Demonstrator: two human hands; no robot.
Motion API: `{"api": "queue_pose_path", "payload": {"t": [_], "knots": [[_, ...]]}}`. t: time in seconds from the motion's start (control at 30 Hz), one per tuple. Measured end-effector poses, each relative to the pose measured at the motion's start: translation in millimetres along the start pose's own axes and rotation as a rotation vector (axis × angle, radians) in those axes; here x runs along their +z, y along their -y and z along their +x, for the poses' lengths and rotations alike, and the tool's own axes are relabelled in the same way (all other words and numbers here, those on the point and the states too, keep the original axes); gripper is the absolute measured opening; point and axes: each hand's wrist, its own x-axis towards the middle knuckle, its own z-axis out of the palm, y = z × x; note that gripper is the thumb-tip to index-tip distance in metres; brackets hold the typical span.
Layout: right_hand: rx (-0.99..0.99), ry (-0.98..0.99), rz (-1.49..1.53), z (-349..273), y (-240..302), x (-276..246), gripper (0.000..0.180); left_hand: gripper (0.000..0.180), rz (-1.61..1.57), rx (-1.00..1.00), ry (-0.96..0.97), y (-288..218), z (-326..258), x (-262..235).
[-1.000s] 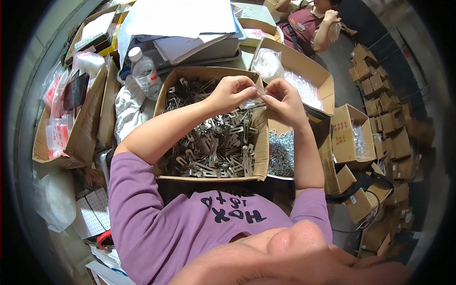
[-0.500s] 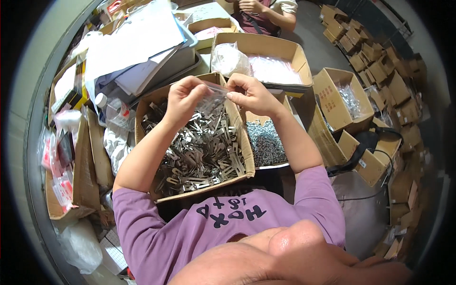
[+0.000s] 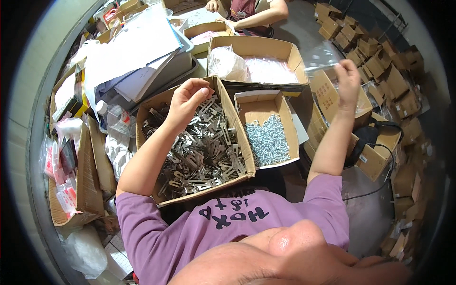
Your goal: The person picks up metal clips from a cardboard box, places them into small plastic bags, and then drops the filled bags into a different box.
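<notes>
My left hand (image 3: 186,100) hovers over a cardboard box (image 3: 236,135) full of flat metal brackets (image 3: 199,152), its fingers curled with nothing seen in them. My right hand (image 3: 348,75) is raised far to the right and pinches a small clear plastic bag (image 3: 323,53) above an open carton (image 3: 327,92). Between my arms stands a smaller box (image 3: 259,102) holding a heap of silver screws (image 3: 268,140).
A large carton (image 3: 256,47) of bagged clear packets sits beyond the screws. Stacked white papers (image 3: 137,47) and a plastic bottle (image 3: 114,118) lie to the left. Several small cartons (image 3: 380,52) crowd the right. Another person (image 3: 247,12) works at the far side.
My hands were together over the bracket box holding the bag. They have since parted: the right hand swung out to the right with the bag, the left stayed above the brackets.
</notes>
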Motion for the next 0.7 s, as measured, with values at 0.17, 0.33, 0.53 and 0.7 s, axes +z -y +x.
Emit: {"api": "queue_pose_path", "payload": {"t": [0.17, 0.33, 0.53, 0.7], "knots": [[-0.045, -0.276, -0.461, 9.6, -42.3, -31.8, 0.015, 0.021, 0.054, -0.066, 0.036, -5.2, 2.6, 6.0], [0.099, 0.498, -0.588, 0.6, -36.1, 64.3, 0.024, 0.024, 0.106, -0.056, 0.087, 11.8, 5.3, 0.3], [0.148, 1.032, -1.045, 25.8, -130.7, 139.0, 0.048, 0.025, 0.102, -0.115, 0.087, 17.1, 7.2, -4.4], [0.343, 1.033, -1.012, 16.8, -154.7, 139.7, 0.061, 0.027, 0.028, -0.128, 0.124, 16.3, 7.7, -2.1]]}}
